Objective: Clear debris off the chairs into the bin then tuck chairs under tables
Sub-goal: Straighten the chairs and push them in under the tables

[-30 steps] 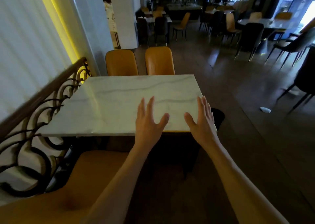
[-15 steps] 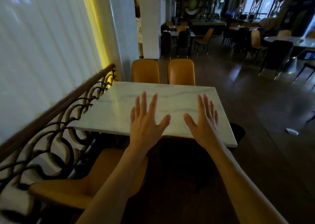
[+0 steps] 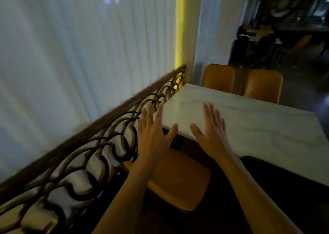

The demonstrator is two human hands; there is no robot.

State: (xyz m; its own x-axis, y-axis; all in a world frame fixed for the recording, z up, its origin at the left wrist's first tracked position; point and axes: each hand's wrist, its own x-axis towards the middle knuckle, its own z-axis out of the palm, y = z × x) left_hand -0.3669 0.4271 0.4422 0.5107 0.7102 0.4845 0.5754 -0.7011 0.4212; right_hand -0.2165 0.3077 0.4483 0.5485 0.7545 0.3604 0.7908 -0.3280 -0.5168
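- Reaching forward at the centre of the frame, the left hand (image 3: pixel 153 136) has its fingers straight and spread, palm down, holding nothing; it hangs above the near left corner of the marble table (image 3: pixel 258 127) and the seat below.
- Just right of it, the right hand (image 3: pixel 212 136) is likewise flat and spread, empty, over the table's near edge; whether it touches the top I cannot tell.
- An orange chair (image 3: pixel 179 182) sits lower centre, its seat partly under the table's near edge.
- Two more orange chairs, the far left chair (image 3: pixel 219 78) and the far right chair (image 3: pixel 263 86), stand pushed against the table's far edge at upper right.
- A scrolled iron railing (image 3: pixel 85 155) with a wooden rail runs diagonally from lower left to the centre, in front of pale curtains (image 3: pixel 80 47).
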